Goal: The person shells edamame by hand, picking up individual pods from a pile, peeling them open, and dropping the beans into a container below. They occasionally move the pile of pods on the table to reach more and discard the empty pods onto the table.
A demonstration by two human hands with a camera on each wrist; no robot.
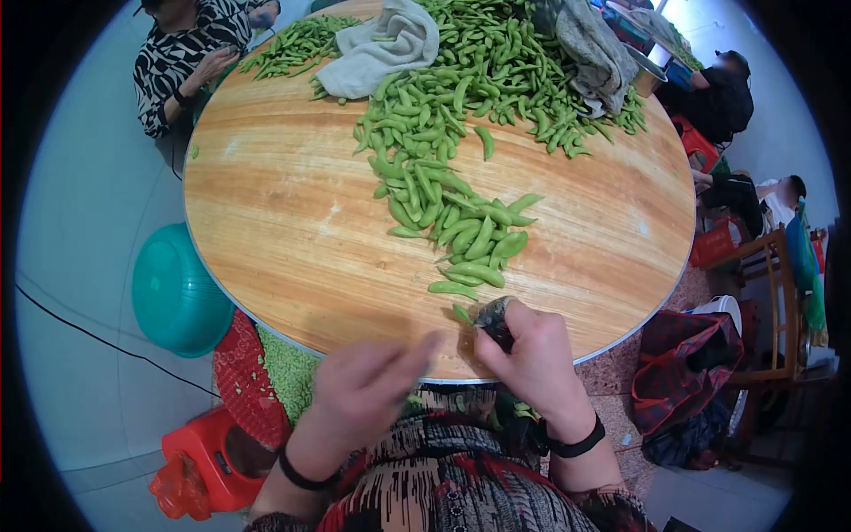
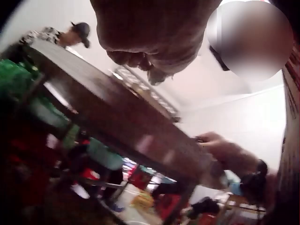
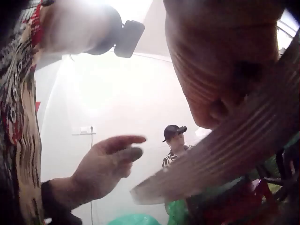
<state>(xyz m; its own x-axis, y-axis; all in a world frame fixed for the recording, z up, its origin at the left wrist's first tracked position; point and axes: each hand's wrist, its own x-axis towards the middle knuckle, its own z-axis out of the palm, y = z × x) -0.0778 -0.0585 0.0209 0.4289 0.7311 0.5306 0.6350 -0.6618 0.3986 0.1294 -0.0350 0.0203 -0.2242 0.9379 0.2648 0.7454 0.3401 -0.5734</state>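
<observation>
1. The right hand (image 1: pixel 532 355) rests at the near rim of the round wooden table (image 1: pixel 284 222), its fingers curled round a small dark tool (image 1: pixel 495 321) whose end sticks out towards the tabletop; what kind of tool it is cannot be told
2. Just beside that tool lies a small green pod piece (image 1: pixel 461 313), touching the wood near the table's edge; whether the fingers touch it cannot be told
3. The left hand (image 1: pixel 368 386) hangs in the air just off the near rim, blurred, with the fingers stretched out and loose and nothing in them; the right wrist view shows it the same way, fingers (image 3: pixel 123 140) straight and palm bare
4. A trail of green bean pods (image 1: pixel 461 226) runs from just beyond the right hand up the middle of the table into a big heap (image 1: pixel 496 62) at the far side
5. A light cloth (image 1: pixel 381 49) lies on the far heap to the left, and a grey cloth (image 1: pixel 589 49) lies on it to the right
6. On the floor to the left stand a teal basin (image 1: pixel 173 297), a red basket (image 1: pixel 244 377) holding green pieces, and a red stool (image 1: pixel 208 465)
7. Another person in a black and white patterned top (image 1: pixel 182 53) sits at the far left edge of the table
</observation>
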